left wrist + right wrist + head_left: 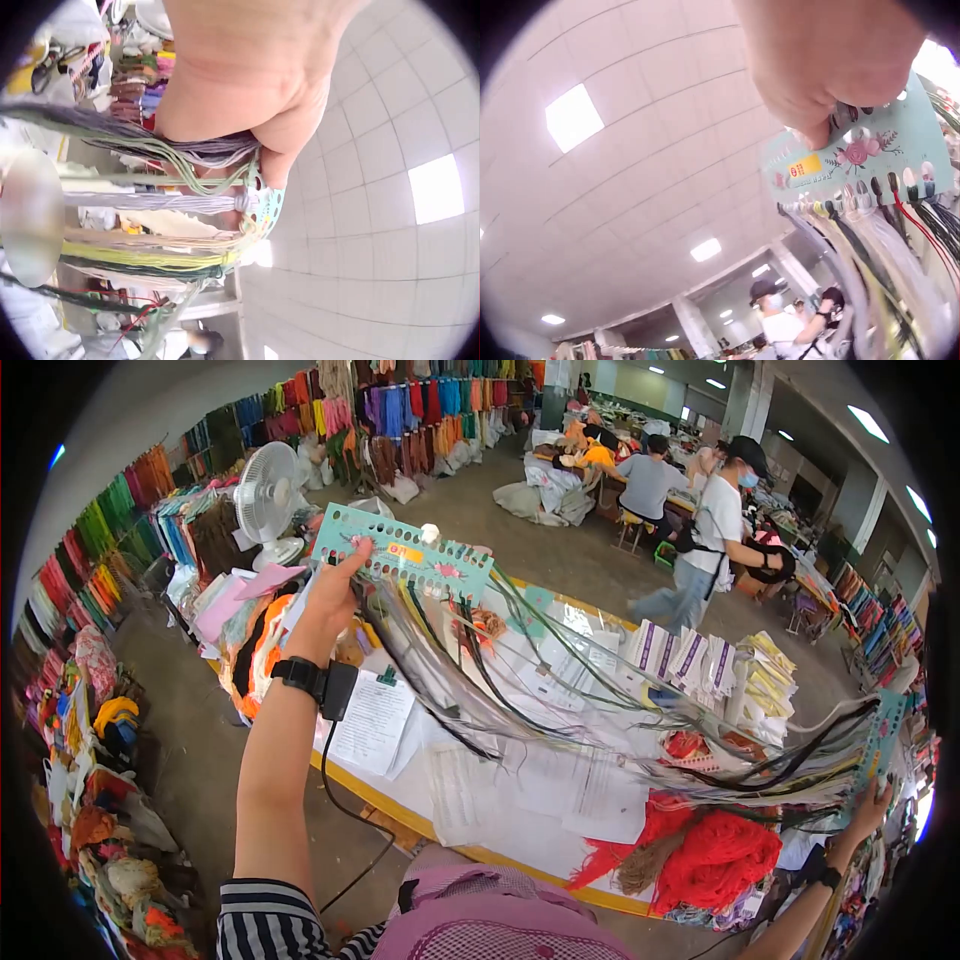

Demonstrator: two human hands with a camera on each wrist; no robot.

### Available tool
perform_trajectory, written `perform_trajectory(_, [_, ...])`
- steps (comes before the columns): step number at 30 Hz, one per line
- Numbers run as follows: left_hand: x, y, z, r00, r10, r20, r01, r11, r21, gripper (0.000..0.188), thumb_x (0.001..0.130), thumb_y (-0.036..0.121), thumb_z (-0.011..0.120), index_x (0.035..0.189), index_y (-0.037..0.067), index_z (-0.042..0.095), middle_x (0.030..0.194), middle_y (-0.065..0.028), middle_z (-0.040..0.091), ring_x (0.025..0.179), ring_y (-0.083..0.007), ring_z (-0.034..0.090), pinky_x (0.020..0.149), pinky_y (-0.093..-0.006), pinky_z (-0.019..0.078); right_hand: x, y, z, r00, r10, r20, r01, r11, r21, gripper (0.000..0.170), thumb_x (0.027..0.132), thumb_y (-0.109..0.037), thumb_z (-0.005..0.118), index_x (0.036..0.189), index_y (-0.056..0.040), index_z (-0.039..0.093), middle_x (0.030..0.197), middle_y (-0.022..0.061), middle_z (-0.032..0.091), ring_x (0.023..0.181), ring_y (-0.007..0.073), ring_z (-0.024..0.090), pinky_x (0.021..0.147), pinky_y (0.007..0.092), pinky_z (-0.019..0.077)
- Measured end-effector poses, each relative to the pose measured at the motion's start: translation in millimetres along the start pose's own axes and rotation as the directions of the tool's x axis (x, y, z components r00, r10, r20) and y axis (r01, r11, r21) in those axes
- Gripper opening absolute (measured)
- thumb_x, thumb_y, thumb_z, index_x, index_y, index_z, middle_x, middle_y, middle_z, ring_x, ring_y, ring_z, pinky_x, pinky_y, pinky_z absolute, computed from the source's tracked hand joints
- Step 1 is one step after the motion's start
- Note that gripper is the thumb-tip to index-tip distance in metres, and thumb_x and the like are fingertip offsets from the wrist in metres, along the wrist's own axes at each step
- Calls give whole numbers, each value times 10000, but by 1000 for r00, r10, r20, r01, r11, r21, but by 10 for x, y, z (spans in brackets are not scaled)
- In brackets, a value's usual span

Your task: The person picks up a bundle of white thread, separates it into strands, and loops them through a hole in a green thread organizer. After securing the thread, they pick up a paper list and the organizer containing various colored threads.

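Note:
My left hand (328,600) pinches a teal punched card (405,555) with printed roses and a yellow label, raised above the table's left part. Threads (500,705) in grey, green, black and yellow hang from its holes and sag across to a second teal card (880,745) at the far right. That card's lower end is gripped by my right hand (868,810). In the left wrist view the left hand (247,82) is over the card's edge, threads knotted in the holes. The right wrist view shows the right hand (840,60) pinching its card (862,154) by the edge.
Below lies a white-topped table (400,805) with papers (370,725), red yarn (715,855) and labelled bundles (690,660). A fan (268,495) stands at the back left. Yarn heaps line the left side. A person in white (715,525) stands beyond the table.

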State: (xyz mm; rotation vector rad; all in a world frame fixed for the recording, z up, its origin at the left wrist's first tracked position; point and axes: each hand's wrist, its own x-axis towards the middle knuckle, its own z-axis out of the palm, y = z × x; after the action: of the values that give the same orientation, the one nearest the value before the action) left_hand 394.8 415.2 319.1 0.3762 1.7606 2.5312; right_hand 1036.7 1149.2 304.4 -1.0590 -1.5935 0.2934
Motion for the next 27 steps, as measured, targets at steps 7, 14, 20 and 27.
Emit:
perform_trajectory(7, [-408, 275, 988, 909, -101, 405, 232, 929, -289, 228, 912, 218, 671, 1109, 116, 614, 1064, 5, 654, 988, -152, 625, 841, -348, 524, -906, -2352, 775, 931, -208, 300, 92, 929, 358, 333, 907, -98, 617, 1225, -47, 536, 1048, 14, 596, 747, 60, 530, 574, 196, 419])
perform_trajectory(14, [-714, 208, 1723, 702, -119, 702, 422, 863, -276, 214, 918, 215, 665, 1101, 122, 604, 1058, 10, 650, 981, -136, 627, 843, -339, 533, -1950, -4167, 1243, 717, -596, 362, 286, 725, 627, 173, 927, -64, 568, 1062, -55, 676, 912, -65, 599, 644, 2, 466, 524, 165, 353])
perform_trajectory(20, [-847, -94, 1858, 739, -100, 666, 390, 870, -302, 209, 909, 187, 677, 1092, 117, 606, 1050, 15, 649, 972, -125, 619, 833, -316, 513, -2553, -4536, 1369, 378, -734, 565, 207, 661, 721, 254, 872, -164, 656, 1092, -38, 639, 946, 39, 608, 758, 102, 571, 713, 262, 454])
perform_trajectory(27, [-910, -352, 1683, 743, -188, 643, 445, 856, -264, 273, 895, 207, 696, 1115, 74, 604, 1080, -11, 646, 985, -136, 608, 860, -325, 493, -2656, -4506, 1495, 82, -562, 823, 77, 827, 557, 320, 891, -181, 656, 1170, -46, 575, 876, 32, 615, 769, 109, 582, 736, 268, 463])
